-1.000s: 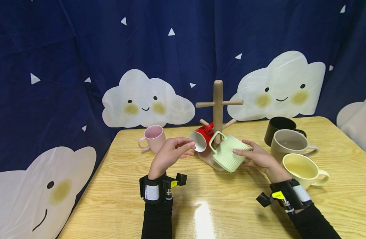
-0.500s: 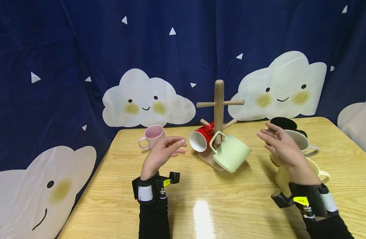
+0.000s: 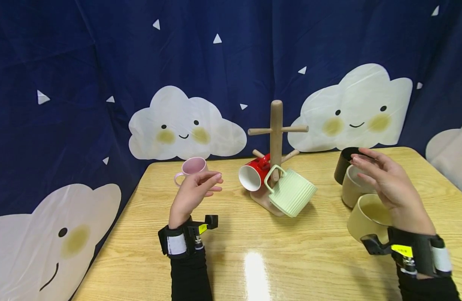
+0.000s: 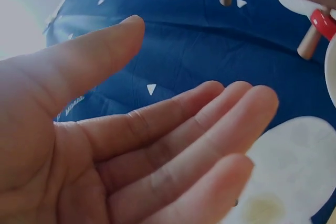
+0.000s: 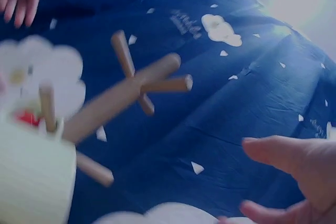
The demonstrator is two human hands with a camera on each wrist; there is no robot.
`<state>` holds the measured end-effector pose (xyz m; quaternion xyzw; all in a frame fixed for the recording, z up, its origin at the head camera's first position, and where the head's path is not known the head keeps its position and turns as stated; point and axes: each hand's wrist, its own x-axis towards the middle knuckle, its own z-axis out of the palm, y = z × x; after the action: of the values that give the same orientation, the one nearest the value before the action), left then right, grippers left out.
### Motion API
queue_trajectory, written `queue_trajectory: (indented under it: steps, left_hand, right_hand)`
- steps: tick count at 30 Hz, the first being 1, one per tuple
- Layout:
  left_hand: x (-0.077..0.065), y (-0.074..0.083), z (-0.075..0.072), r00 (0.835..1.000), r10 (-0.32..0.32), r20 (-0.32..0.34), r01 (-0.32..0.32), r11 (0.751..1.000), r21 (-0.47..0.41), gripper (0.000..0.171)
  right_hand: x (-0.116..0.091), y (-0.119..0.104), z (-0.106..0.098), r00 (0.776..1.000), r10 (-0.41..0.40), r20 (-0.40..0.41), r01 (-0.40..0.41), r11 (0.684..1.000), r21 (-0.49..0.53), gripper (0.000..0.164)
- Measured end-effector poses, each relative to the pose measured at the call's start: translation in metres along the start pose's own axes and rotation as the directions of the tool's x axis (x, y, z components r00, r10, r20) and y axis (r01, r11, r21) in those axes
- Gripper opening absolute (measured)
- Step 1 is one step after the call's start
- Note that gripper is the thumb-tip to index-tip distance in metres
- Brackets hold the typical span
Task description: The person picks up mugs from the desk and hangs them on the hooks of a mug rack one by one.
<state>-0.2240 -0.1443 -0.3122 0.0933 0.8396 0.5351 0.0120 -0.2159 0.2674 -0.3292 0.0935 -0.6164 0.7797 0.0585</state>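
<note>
A wooden mug stand (image 3: 276,138) carries a red mug (image 3: 252,175) and a pale green ribbed mug (image 3: 292,193) by their handles on its low pegs. My left hand (image 3: 193,192) hovers with relaxed fingers in front of the pink mug (image 3: 193,165) and partly covers it; nothing lies in its palm in the left wrist view. Over the mugs on the right is my right hand (image 3: 396,188), fingers loosely extended and holding nothing. Nearest to it are the grey-beige mug (image 3: 353,188) and the yellow mug (image 3: 366,219), both partly hidden. Whether it touches them I cannot tell.
Behind these stands a black mug (image 3: 344,165), partly covered by the right hand's fingers. All rest on a light wooden table (image 3: 291,259). A dark blue curtain (image 3: 216,62) with clouds hangs just behind the table's far edge. Upper pegs (image 3: 296,129) stick out of the stand sideways.
The right hand has let go of the green mug, which stays hanging on the stand, and has moved right over the other mugs. The left hand has drifted left, away from the stand.
</note>
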Motion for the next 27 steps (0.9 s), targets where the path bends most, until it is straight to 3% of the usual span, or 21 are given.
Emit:
queue_trajectory:
  steps: [2, 3, 4, 6, 7, 9, 11, 13, 18, 22, 27]
  left_hand:
    - [0.001, 0.001, 0.003, 0.999, 0.038, -0.037, -0.035, 0.996, 0.086, 0.035]
    - [0.001, 0.002, 0.005, 0.996, 0.065, -0.054, -0.057, 0.989, 0.134, 0.034]
    - [0.002, 0.002, 0.007, 0.993, 0.092, -0.07, -0.077, 0.978, 0.194, 0.033]
    - [0.003, 0.002, 0.011, 0.988, 0.138, -0.072, -0.109, 0.942, 0.317, 0.033]
    - [0.003, 0.001, 0.013, 0.987, 0.152, -0.057, -0.12, 0.92, 0.373, 0.033]
    - [0.004, 0.0, 0.017, 0.989, 0.145, -0.007, -0.125, 0.872, 0.473, 0.035]
    - [0.005, -0.001, 0.02, 0.993, 0.106, 0.052, -0.118, 0.837, 0.534, 0.036]
    - [0.005, -0.002, 0.021, 0.993, 0.068, 0.099, -0.113, 0.812, 0.573, 0.038]
    - [0.007, -0.001, 0.023, 0.991, 0.039, 0.128, -0.109, 0.795, 0.597, 0.039]
    - [0.007, -0.001, 0.023, 0.991, 0.044, 0.125, -0.111, 0.791, 0.602, 0.039]
    - [0.007, -0.004, 0.024, 0.992, 0.046, 0.119, -0.108, 0.797, 0.594, 0.04]
  right_hand:
    - [-0.002, -0.001, 0.003, 0.998, -0.064, -0.027, 0.055, 0.968, -0.243, 0.028]
    - [-0.003, -0.002, 0.005, 0.995, -0.094, -0.042, 0.07, 0.918, -0.391, 0.027]
    - [-0.004, -0.003, 0.007, 0.991, -0.123, -0.047, 0.078, 0.835, -0.544, 0.027]
    - [-0.005, -0.004, 0.012, 0.982, -0.19, -0.01, 0.11, 0.61, -0.785, 0.03]
    - [-0.006, -0.004, 0.014, 0.977, -0.21, 0.018, 0.12, 0.484, -0.867, 0.033]
    - [-0.005, -0.003, 0.018, 0.972, -0.217, 0.092, 0.154, 0.289, -0.945, 0.039]
    - [-0.004, 0.0, 0.02, 0.959, -0.218, 0.179, 0.22, 0.182, -0.958, 0.036]
    - [-0.002, 0.003, 0.021, 0.955, -0.191, 0.229, 0.255, 0.129, -0.958, 0.034]
    - [0.001, 0.006, 0.019, 0.947, -0.168, 0.276, 0.291, 0.076, -0.954, 0.028]
    - [0.001, 0.006, 0.018, 0.946, -0.168, 0.276, 0.291, 0.074, -0.954, 0.027]
    - [0.002, -0.001, 0.023, 0.964, -0.13, 0.232, 0.249, 0.126, -0.96, 0.03]
